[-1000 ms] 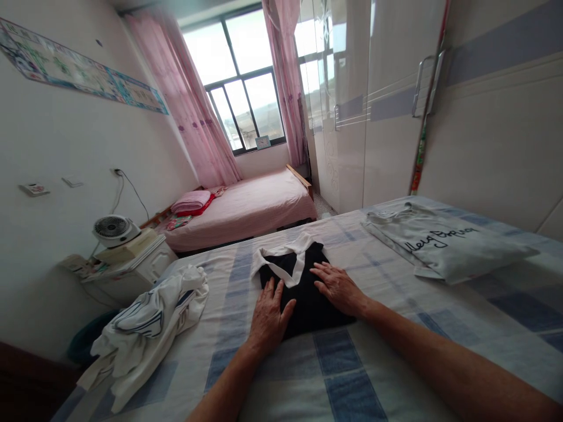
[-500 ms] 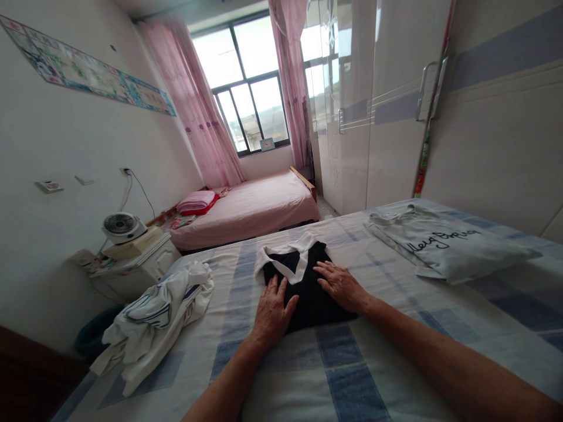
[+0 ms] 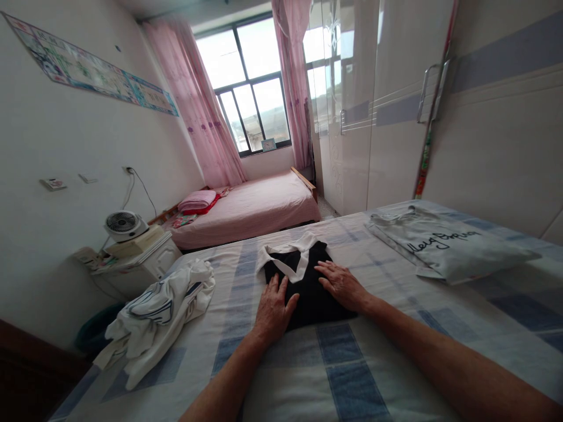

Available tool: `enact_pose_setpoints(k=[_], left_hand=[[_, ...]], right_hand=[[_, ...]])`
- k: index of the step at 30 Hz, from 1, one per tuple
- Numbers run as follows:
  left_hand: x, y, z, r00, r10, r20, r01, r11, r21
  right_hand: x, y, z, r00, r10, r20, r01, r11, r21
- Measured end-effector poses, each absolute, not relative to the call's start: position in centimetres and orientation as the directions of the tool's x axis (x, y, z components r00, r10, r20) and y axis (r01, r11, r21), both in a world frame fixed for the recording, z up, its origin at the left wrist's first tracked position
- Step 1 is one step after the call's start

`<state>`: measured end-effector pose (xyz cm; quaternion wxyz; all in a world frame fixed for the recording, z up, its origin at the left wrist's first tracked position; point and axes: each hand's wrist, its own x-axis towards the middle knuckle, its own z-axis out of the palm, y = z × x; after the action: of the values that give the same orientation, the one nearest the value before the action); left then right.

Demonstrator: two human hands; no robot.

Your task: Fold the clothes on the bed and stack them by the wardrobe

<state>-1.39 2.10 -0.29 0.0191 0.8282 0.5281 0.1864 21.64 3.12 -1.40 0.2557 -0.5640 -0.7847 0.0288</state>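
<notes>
A black polo shirt [image 3: 308, 302] with a white collar lies folded on the bed in front of me, its collar pointing away. My left hand [image 3: 275, 305] rests open on its left side, fingers spread below the collar. On the shirt's right side lies my right hand [image 3: 341, 284], also open and flat. To the left is a rumpled white garment [image 3: 162, 310] with dark blue stripes. A folded light grey shirt [image 3: 453, 243] with black lettering sits to the right.
The bed [image 3: 281, 381] has a blue and white checked sheet. Beyond it stands a second bed [image 3: 259, 202] with a pink cover. At the left, a small fan [image 3: 125, 225] sits above a white cabinet [image 3: 158, 264]. Glossy wardrobe doors [image 3: 396, 152] line the right side.
Both hands keep their places on the black polo shirt. The view has tilted very slightly; nothing else has visibly moved.
</notes>
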Motion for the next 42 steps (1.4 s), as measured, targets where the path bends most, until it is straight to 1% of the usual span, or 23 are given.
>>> enact_pose_setpoints(k=[7,10,12,14,16,18,22,25,27,29,31,33,35,36,37,38,39,40,42], left_hand=[[-1.3,2.2,-0.3,0.377,0.883,0.279,0.873,-0.439,0.211],[-1.2,1.8,0.2,0.380,0.866,0.325,0.875,-0.451,0.178],[-0.9,1.1,0.7,0.451,0.797,0.400,0.839,-0.532,0.113],[-0.5,0.1,1.1,0.589,0.683,0.433,0.746,-0.665,0.034],[0.0,-0.9,1.4,0.720,0.580,0.380,0.626,-0.780,0.003],[0.5,-1.7,1.5,0.779,0.547,0.307,0.566,-0.824,0.035],[1.0,-2.3,2.0,0.769,0.595,0.234,0.592,-0.801,0.090],[0.9,-2.2,2.4,0.757,0.632,0.167,0.628,-0.774,0.083],[0.9,-2.0,2.3,0.733,0.664,0.147,0.663,-0.746,0.065],[0.7,-1.8,2.0,0.698,0.693,0.181,0.697,-0.716,0.050],[0.4,-1.4,1.6,0.661,0.710,0.243,0.719,-0.692,0.066],[0.0,-1.0,1.4,0.599,0.741,0.303,0.744,-0.655,0.130],[-0.3,-0.6,1.5,0.500,0.795,0.343,0.778,-0.586,0.225],[-0.4,-0.4,1.6,0.443,0.825,0.351,0.794,-0.543,0.274],[-0.5,-0.2,1.8,0.390,0.852,0.350,0.806,-0.499,0.318],[-0.5,0.0,2.0,0.342,0.875,0.343,0.815,-0.458,0.356],[-0.5,0.1,2.2,0.297,0.895,0.332,0.821,-0.417,0.389],[-0.5,0.2,2.3,0.254,0.913,0.320,0.825,-0.377,0.421],[-0.4,0.3,2.5,0.190,0.934,0.301,0.823,-0.319,0.470]], right_hand=[[21.6,3.1,-1.5,-0.238,0.891,0.387,0.873,0.371,-0.317],[21.6,3.1,-1.5,-0.233,0.890,0.391,0.871,0.370,-0.323],[21.6,3.1,-1.5,-0.230,0.891,0.391,0.871,0.368,-0.325],[21.6,3.1,-1.5,-0.232,0.892,0.388,0.871,0.368,-0.325],[21.6,3.0,-1.4,-0.239,0.892,0.383,0.870,0.372,-0.323],[21.6,2.9,-1.3,-0.242,0.893,0.380,0.868,0.375,-0.327],[21.6,2.8,-1.1,-0.230,0.896,0.380,0.866,0.367,-0.341],[21.6,2.9,-1.3,-0.227,0.898,0.378,0.865,0.364,-0.345],[21.7,3.0,-1.6,-0.231,0.896,0.378,0.862,0.369,-0.347],[21.8,3.2,-1.7,-0.238,0.894,0.379,0.855,0.378,-0.355],[21.9,3.0,-1.0,-0.225,0.894,0.388,0.851,0.374,-0.368],[21.7,2.1,0.7,-0.180,0.883,0.432,0.857,0.357,-0.371],[21.0,0.2,3.2,-0.136,0.859,0.493,0.856,0.353,-0.379],[20.5,-1.0,4.6,-0.135,0.849,0.511,0.842,0.370,-0.392],[19.8,-2.3,5.8,-0.142,0.855,0.498,0.818,0.385,-0.428],[19.2,-3.6,6.8,-0.152,0.879,0.452,0.787,0.385,-0.483],[18.5,-4.8,7.4,-0.187,0.908,0.375,0.741,0.381,-0.553],[17.9,-5.7,7.6,-0.235,0.935,0.265,0.676,0.354,-0.646],[16.9,-6.7,7.0,-0.329,0.944,0.043,0.490,0.209,-0.846]])
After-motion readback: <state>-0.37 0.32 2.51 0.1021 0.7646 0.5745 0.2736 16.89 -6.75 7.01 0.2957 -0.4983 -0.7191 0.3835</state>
